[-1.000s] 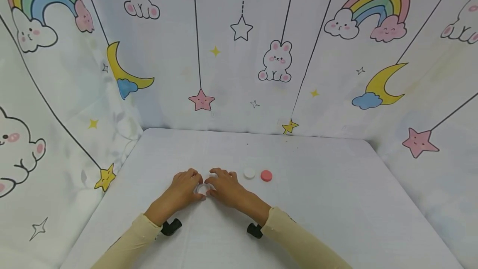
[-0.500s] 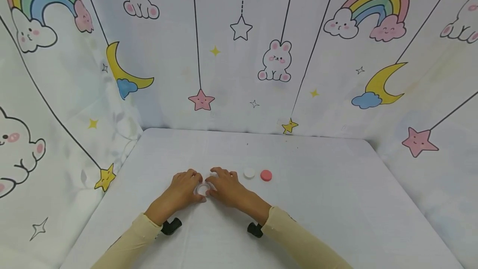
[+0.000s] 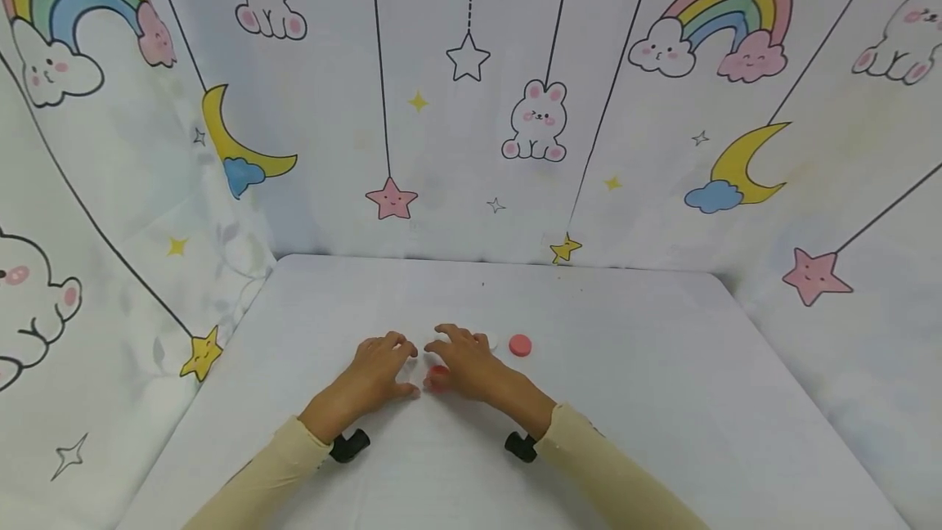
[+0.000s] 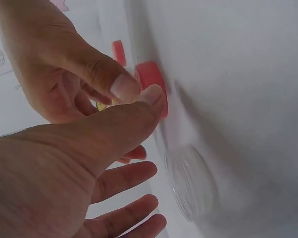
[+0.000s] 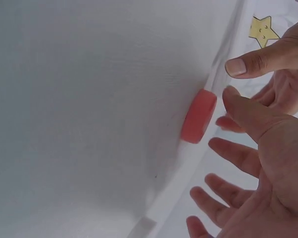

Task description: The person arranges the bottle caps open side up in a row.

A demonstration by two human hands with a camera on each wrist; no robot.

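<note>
A round red lid [image 3: 437,379] rests on the white table at the right hand's thumb and fingertips; it shows again as a red lid [image 5: 199,116] in the right wrist view. The left hand [image 3: 379,370] is on its left, fingers spread and relaxed, gripping nothing. Facing it, the right hand [image 3: 471,366] has loosely extended fingers, and partly covers the lid in the head view. A low, clear ribbed jar [image 4: 191,183] stands beyond the red lid in the left wrist view, just past the left fingertips. In that view the left thumb overlaps the lid.
Behind the right hand lies another red disc [image 3: 520,345], with a white disc [image 3: 494,343] beside it mostly hidden by that hand. A patterned cloth [image 3: 324,145] rises along the far table edge. Black wrist cameras hang under both wrists.
Both hands have moved right and drawn slightly apart. The clear ring between them no longer shows there; a red lid has come into view by the right fingers. The right hand now covers most of the white disc.
</note>
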